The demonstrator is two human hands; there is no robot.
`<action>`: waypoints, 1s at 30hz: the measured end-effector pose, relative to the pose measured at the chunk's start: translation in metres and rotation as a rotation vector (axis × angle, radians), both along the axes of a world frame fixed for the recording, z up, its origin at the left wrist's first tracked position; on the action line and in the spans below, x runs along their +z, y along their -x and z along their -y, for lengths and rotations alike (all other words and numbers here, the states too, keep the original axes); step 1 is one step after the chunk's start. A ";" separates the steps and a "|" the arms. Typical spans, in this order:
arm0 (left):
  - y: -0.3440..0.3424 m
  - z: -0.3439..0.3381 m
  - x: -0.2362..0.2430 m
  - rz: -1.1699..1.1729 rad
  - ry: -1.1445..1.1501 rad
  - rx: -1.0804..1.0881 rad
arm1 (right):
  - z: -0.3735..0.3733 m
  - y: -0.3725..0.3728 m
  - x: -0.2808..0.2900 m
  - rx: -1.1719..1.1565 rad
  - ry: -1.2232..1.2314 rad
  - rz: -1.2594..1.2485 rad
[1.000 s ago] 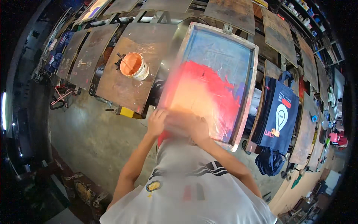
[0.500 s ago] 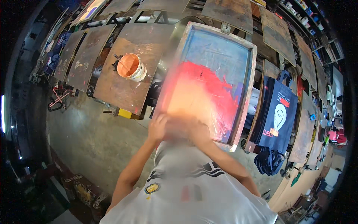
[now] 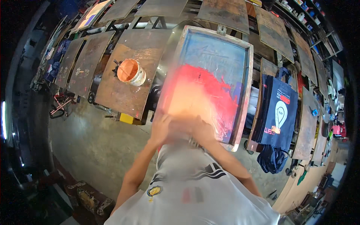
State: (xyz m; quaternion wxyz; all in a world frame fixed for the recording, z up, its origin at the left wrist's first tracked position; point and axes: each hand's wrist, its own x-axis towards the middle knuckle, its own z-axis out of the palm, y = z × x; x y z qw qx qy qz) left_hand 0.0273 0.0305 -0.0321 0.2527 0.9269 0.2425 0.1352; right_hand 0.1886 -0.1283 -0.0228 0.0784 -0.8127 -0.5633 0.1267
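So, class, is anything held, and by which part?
It cannot be told: blur obscures the space between left hand and right hand, near the screen-printing frame.

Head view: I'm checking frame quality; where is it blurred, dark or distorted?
Head view: a smear blurs the gap between left hand and right hand, and the left edge of the screen frame; head view: far left mostly dark, with a bright light strip; head view: outer boards lean and curve.
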 end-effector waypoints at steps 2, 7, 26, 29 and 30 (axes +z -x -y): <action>0.013 0.017 -0.017 0.103 -0.088 -0.031 | 0.020 0.008 0.001 0.024 -0.012 0.010; -0.002 0.023 -0.005 0.247 -0.081 0.027 | 0.023 0.015 -0.004 0.015 -0.113 0.040; -0.014 0.026 -0.011 0.143 -0.147 0.102 | 0.010 -0.010 0.007 0.000 -0.098 -0.033; -0.032 0.004 0.010 0.146 -0.122 0.060 | -0.010 -0.021 0.018 -0.031 -0.232 0.009; -0.036 0.000 0.013 0.117 -0.091 0.068 | -0.016 -0.027 0.020 -0.050 -0.128 -0.030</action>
